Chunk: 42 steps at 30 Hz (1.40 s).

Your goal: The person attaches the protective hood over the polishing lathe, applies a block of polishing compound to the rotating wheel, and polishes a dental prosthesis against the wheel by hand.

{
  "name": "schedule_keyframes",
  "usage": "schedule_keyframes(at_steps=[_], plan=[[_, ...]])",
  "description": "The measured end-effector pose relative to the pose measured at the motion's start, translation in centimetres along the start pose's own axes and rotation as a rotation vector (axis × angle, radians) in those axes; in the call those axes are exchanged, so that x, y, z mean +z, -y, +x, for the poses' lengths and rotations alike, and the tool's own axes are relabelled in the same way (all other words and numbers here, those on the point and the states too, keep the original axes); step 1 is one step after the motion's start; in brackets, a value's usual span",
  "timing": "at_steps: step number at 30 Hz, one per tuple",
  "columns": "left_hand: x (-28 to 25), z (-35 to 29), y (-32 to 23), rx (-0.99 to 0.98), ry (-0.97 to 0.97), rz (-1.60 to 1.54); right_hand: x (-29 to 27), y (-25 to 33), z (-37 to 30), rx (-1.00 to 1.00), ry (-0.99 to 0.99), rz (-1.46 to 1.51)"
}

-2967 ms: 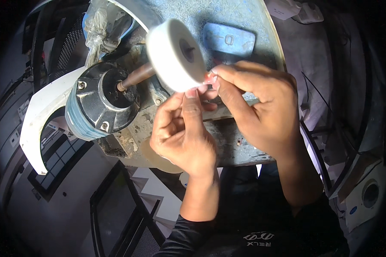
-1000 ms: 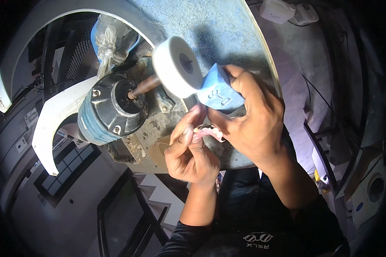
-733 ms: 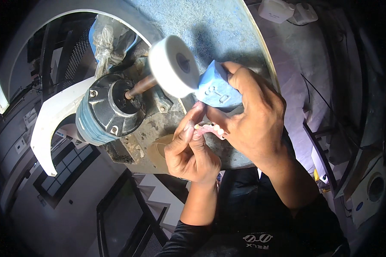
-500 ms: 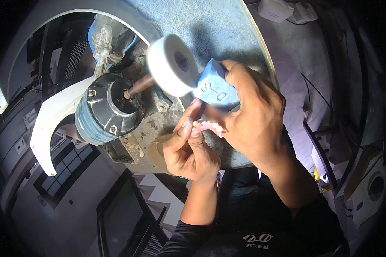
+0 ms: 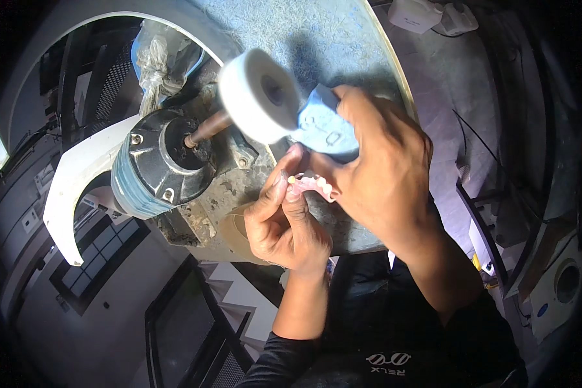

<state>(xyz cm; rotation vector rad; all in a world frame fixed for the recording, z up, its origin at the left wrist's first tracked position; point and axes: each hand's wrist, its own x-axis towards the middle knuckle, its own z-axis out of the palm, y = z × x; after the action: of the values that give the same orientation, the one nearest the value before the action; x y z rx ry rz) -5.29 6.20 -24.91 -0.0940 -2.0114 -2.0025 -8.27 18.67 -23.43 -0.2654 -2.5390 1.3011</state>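
My right hand point(image 5: 391, 161) is closed round a blue block of polishing compound point(image 5: 324, 123). The block's left corner meets the rim of a white buffing wheel point(image 5: 247, 97), which looks blurred as if spinning. Below the block, my left hand point(image 5: 290, 226) pinches a pink partial denture point(image 5: 313, 185) with pale teeth between thumb and fingers. The denture's right end lies close by my right hand; whether those fingers touch it is hard to see. A shaft point(image 5: 208, 129) joins the wheel to a dark motor point(image 5: 165, 161) on the left.
Blue fibres litter the bench top point(image 5: 265, 22) behind the wheel. A curved white guard point(image 5: 68, 187) stands left of the motor, and a plastic-wrapped bundle point(image 5: 156, 68) sits behind it. White jugs point(image 5: 417, 14) stand at the far right.
The blue block has tilted slightly at the wheel, with my right hand turning a little. My left hand and the denture have shifted slightly left.
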Motion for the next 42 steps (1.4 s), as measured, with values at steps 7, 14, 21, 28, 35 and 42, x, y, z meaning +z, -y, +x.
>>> schedule_keyframes(at_steps=[7, 14, 21, 28, 35, 42], plan=[[1.0, 0.1, 0.0, -0.068, -0.133, 0.225, 0.1, -2.6, 3.2, -0.069, -0.025, -0.214], [0.9, 0.5, 0.2, -0.01, -0.115, 0.369, -2.0, -0.7, 0.3, -0.022, 0.202, 0.257], [2.9, 1.2, 0.3, -0.122, -0.172, 0.249, -0.3, -1.8, 0.2, 0.152, 0.291, 0.571], [3.5, 1.7, 0.7, -0.139, -0.22, 0.098, 0.0, -1.5, 1.1, 0.027, 0.193, 0.382], [3.6, 2.3, 0.5, -0.19, -0.245, 0.171, 0.8, -1.5, 1.5, -0.011, 0.155, 0.311], [3.1, 2.7, 0.4, -0.237, -0.211, 0.285, 1.0, -1.5, 1.8, 0.013, 0.171, 0.327]])
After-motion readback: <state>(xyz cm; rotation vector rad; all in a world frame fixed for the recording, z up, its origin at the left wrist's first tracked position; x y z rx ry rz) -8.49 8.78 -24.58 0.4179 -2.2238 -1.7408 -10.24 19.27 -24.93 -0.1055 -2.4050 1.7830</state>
